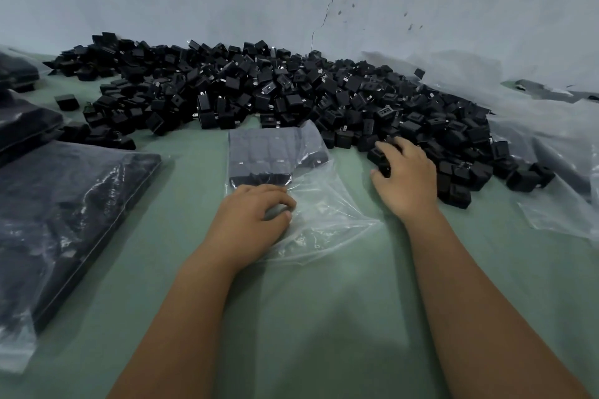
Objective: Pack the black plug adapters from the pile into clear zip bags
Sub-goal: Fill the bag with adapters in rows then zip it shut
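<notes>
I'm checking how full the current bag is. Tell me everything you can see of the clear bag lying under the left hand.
The clear zip bag is thin, glossy, wrinkled plastic lying flat on the green table, just in front of the pile. Its far part holds neat rows of black adapters; the near part is empty and crumpled. The left hand presses on the near part, fingers curled. The right hand is apart, on the pile.

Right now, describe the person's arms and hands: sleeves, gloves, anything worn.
Both forearms are bare for as far as the view shows; no sleeves or cuffs are visible. The left hand and right hand wear no gloves. No watch, bracelet or ring shows on either wrist or on the visible fingers.
</notes>
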`<state>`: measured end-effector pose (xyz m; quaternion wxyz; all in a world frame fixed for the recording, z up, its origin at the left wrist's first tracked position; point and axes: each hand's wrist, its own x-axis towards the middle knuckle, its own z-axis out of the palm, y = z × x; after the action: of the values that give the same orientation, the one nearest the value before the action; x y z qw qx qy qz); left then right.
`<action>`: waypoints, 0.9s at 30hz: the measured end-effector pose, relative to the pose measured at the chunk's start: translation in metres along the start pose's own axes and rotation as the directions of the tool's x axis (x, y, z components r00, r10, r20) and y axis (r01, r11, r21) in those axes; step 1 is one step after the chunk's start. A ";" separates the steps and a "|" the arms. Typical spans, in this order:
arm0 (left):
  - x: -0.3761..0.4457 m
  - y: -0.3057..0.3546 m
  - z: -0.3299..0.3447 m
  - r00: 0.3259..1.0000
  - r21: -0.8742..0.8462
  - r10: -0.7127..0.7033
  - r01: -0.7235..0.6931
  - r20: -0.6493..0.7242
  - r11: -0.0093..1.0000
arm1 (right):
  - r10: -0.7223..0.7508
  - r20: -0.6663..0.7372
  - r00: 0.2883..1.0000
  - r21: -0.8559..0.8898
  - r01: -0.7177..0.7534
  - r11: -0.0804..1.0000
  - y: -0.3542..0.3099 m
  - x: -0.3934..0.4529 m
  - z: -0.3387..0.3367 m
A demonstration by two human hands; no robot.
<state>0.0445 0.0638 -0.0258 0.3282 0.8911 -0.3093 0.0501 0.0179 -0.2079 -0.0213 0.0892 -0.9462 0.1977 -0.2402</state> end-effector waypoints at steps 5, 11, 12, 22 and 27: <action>0.000 0.002 -0.001 1.000 0.044 0.022 -0.023 0.011 0.999 | 0.057 -0.049 0.997 -0.020 -0.058 0.998 0.010 -0.017 -0.009; -0.007 0.016 -0.007 0.972 -0.113 0.020 -0.047 -0.234 0.993 | 0.046 -0.074 0.996 -0.002 -0.046 0.999 0.005 -0.033 -0.017; -0.008 0.016 -0.007 0.975 -0.139 0.009 -0.040 -0.221 0.990 | 0.039 -0.065 0.997 -0.025 -0.041 0.999 0.004 -0.035 -0.018; -0.011 0.018 -0.008 0.994 -0.157 0.056 -0.041 0.092 0.987 | 0.101 -0.014 0.995 -0.157 -0.102 0.982 -0.006 -0.042 -0.018; -0.010 0.017 -0.010 0.984 -0.155 0.072 -0.046 0.164 0.987 | 0.113 -0.107 0.988 0.126 -0.100 0.987 -0.013 -0.041 -0.024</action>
<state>0.0276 0.0654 -0.0119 0.3655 0.8552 -0.3653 -0.0393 -0.0224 -0.1810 -0.0140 0.1471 -0.9120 0.2380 -0.3001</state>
